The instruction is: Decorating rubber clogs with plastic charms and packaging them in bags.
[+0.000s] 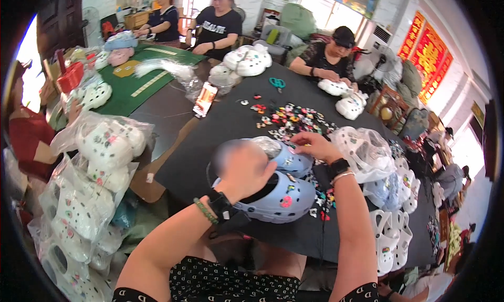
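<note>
Two light blue clogs lie side by side in front of me, the far clog and the near clog, both dotted with small coloured charms. My left hand is over their heel end, thumb stretched out; its fingers are smeared, so its grip cannot be made out. Clear plastic wrap shows inside the far clog. At that clog's toe, my right hand has its thumb and fingertips closed around a small pinkish shoe charm. Beyond the clogs spreads a pile of loose shoe charms on the dark table.
Bagged white clogs sit to the right, with unbagged white clogs nearer. More bagged clogs are stacked at left. Teal scissors and a lit phone lie farther back. Across the table, a person handles white clogs.
</note>
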`<state>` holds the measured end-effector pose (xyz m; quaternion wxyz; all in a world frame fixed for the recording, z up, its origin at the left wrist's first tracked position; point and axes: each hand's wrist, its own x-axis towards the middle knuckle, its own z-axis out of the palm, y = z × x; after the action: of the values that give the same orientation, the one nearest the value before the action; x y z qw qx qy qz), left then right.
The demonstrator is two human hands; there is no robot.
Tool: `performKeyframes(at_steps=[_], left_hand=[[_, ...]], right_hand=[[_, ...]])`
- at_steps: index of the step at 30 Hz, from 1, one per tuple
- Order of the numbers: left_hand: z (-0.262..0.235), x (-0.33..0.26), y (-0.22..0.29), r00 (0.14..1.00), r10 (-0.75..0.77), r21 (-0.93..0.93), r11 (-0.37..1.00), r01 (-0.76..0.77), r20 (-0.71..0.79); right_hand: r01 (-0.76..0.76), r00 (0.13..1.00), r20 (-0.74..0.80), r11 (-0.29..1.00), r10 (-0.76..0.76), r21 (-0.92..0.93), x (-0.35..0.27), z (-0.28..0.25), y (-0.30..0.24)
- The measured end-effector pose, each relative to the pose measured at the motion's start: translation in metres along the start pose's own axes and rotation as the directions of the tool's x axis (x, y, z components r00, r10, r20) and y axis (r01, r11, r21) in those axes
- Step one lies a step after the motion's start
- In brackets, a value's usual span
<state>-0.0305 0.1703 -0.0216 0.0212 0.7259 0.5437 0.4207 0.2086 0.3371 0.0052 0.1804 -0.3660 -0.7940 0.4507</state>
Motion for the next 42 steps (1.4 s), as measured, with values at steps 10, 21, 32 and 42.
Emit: performKeyframes(at_steps=[10,21,32,42], left_hand=[[0.007,-0.002,-0.002,0.994,0.063,0.001,0.998,-0.063,-0.091],[0.006,-0.002,-0.001,0.995,0.038,0.009,0.999,-0.037,-0.094],[0.003,-0.002,0.004,1.0,0.015,0.015,1.0,-0.015,-0.026],[0.005,-0.002,-0.003,0.997,0.037,-0.05,0.998,-0.04,-0.061]], right_hand=[[-0.157,0.975,0.162,0.988,0.154,0.006,0.018,-0.02,0.017],[0.007,0.996,-0.086,0.989,-0.02,-0.147,0.019,-0.002,0.015],[-0.063,0.947,-0.307,0.99,0.099,0.126,0.015,0.004,0.044],[-0.082,0.783,-0.62,0.996,0.052,-0.021,-0.069,0.008,0.029]])
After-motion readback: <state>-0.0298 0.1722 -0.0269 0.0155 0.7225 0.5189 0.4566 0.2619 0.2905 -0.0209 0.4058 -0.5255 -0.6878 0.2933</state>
